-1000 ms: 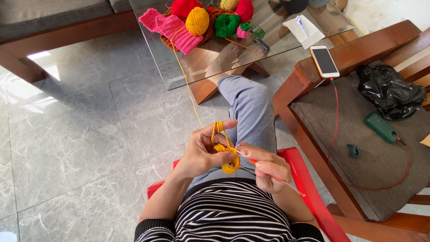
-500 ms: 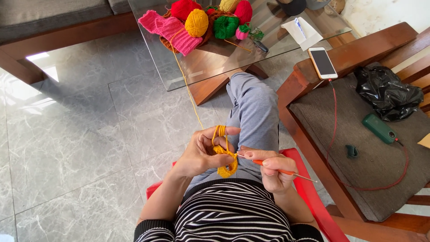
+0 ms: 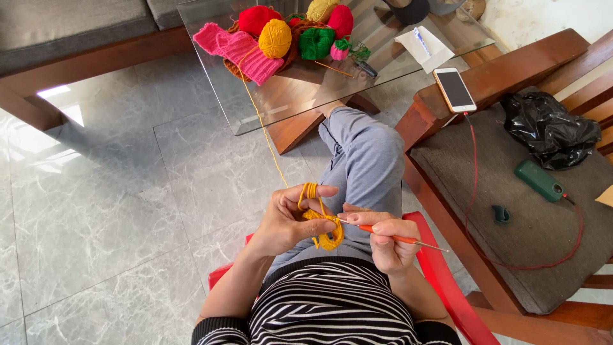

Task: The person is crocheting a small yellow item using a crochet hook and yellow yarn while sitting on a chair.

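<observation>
My left hand [image 3: 287, 220] pinches a small yellow crochet piece [image 3: 327, 231], with the yellow yarn [image 3: 265, 137] looped around its index finger. The strand runs up to a yellow yarn ball [image 3: 275, 38] on the glass table [image 3: 268, 121]. My right hand [image 3: 383, 239] grips an orange-handled crochet hook [image 3: 389, 235] whose tip is in the crochet piece. Both hands work over my lap, above a striped top and grey trousers.
On the table lie red, green and pink yarn balls [image 3: 317, 42], a pink knitted piece [image 3: 233, 48] and paper. A phone [image 3: 454, 89] rests on the wooden armrest at the right, with a red cable, black bag [image 3: 549, 131] and green device on the seat. I sit on a red chair [image 3: 440, 275].
The right hand has drawn the hook slightly to the right and the left hand has shifted a little with the crochet piece. The camera view has tilted slightly.
</observation>
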